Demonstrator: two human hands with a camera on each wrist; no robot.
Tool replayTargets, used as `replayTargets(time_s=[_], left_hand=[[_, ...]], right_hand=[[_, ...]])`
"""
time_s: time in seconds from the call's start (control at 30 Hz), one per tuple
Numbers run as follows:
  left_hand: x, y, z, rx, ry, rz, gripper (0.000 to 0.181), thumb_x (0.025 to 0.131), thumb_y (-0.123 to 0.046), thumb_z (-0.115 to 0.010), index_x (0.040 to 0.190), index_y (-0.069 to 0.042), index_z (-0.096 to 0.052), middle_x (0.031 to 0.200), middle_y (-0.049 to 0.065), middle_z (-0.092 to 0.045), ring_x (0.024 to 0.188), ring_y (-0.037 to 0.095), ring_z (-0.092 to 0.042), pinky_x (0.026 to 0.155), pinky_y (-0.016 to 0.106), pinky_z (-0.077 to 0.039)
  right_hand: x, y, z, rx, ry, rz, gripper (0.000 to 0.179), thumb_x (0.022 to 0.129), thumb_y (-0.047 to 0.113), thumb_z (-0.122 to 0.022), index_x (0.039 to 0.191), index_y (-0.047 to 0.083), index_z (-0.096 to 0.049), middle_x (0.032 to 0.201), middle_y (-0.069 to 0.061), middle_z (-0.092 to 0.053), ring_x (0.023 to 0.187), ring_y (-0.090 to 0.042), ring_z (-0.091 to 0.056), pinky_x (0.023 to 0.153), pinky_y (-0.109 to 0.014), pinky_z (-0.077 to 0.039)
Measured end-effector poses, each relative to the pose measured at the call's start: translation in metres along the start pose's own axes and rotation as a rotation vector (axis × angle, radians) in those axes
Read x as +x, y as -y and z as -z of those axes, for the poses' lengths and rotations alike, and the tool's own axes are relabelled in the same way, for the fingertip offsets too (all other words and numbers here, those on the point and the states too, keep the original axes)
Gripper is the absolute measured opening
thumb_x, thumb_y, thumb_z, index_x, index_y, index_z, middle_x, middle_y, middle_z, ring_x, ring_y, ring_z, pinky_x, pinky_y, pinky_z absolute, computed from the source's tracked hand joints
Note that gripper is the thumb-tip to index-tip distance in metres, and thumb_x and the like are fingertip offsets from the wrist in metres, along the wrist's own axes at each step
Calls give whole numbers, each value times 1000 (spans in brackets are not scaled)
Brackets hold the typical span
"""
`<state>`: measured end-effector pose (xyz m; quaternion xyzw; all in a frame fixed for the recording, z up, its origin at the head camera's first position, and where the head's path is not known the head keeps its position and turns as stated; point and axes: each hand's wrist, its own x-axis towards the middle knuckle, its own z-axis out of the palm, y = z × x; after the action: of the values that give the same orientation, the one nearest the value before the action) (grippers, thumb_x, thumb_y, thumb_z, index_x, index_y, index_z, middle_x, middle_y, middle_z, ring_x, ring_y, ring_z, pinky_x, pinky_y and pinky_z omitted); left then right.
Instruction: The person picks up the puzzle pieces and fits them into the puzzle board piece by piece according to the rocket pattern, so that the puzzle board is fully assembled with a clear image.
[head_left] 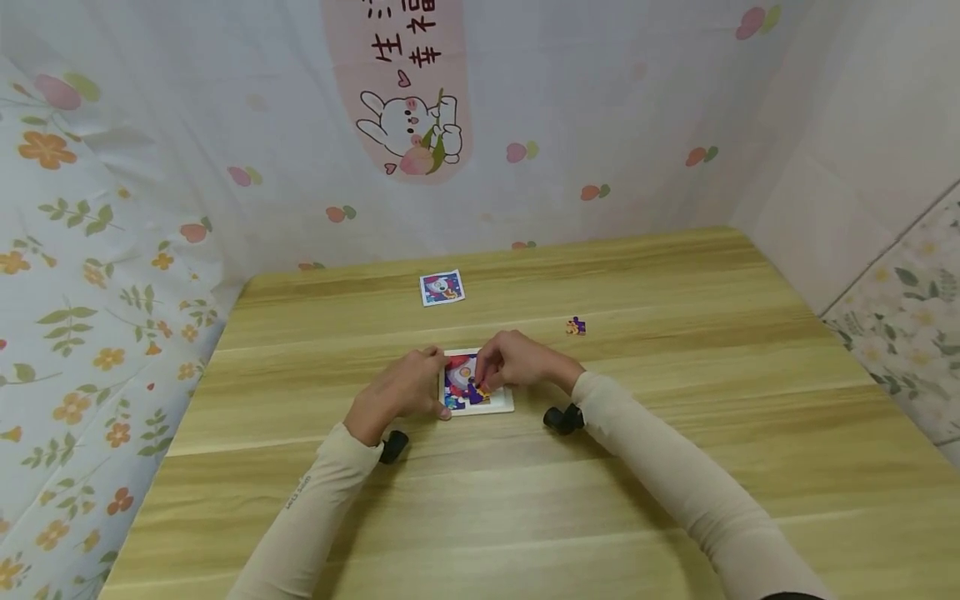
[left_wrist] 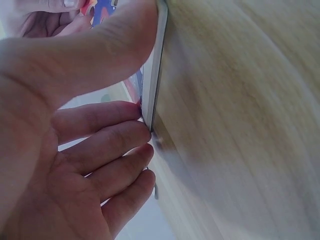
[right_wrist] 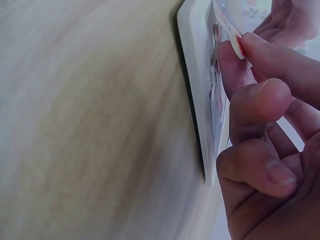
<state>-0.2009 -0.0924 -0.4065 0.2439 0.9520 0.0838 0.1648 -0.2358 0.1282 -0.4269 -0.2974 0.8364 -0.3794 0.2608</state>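
Observation:
A white-rimmed jigsaw tray [head_left: 504, 407] lies on the table, partly filled with a colourful cartoon picture. My left hand [head_left: 405, 385] holds it at its left side, thumb by the near corner and fingers along the edge [left_wrist: 159, 60]. Over the tray, my right hand [head_left: 522, 360] pinches a purple and orange puzzle piece [head_left: 476, 392] between thumb and index finger. The right wrist view shows this piece [right_wrist: 234, 37] tilted above the laid pieces, the other fingers curled. White tray base shows at the near right.
A loose purple and orange puzzle piece [head_left: 576, 326] lies to the right, beyond the right hand. Farther back sits a small square picture card [head_left: 442, 288]. The wooden table [head_left: 480, 517] meets a printed cloth [head_left: 555, 108] at its far edge.

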Motion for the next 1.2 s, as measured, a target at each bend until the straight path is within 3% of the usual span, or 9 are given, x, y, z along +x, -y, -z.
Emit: replayTargets(time_s=[0.13,0.37,0.5,0.8,1.2], left_hand=[[-1,0,-1,9,0,-9,84,74,-36,-90,140,0,-54,138,17,-59,115,28,-62,106,43,-52],[-1,1,-1,13,1,-20,84,74,-35,-90,141,0,-53,142,18,-57,120,31,-62,107,43,-51],[-1,0,-2,12,-7,-29,84,73,-35,-90,140,1,-54,137,17,-59,115,29,-63,104,42,-53],[1,0,-2,20,-11,-25,83,74,-35,-90,140,0,-53,141,17,-58,121,32,-62,107,44,-51],[1,1,-1,43,-29,-55,83,72,-34,-91,137,2,-55,140,20,-59,121,36,-62,104,46,-53]], right_hand=[[0,2,-3,0,6,9,10,87,-1,-72,89,8,-75,81,-2,-73,60,-8,-54,49,-20,-42],[4,2,-8,-60,-11,37,11,86,-1,-72,89,9,-75,83,-2,-72,68,-7,-56,64,-19,-49],[3,2,-9,-84,-6,32,11,85,-2,-72,88,8,-74,81,-2,-72,68,-6,-56,64,-19,-49],[1,5,-10,-185,-12,42,14,84,2,-77,94,9,-71,75,2,-63,65,-5,-52,58,-17,-43],[0,7,-16,-298,-60,108,15,85,3,-73,96,13,-72,71,4,-61,62,-3,-50,56,-16,-41]])
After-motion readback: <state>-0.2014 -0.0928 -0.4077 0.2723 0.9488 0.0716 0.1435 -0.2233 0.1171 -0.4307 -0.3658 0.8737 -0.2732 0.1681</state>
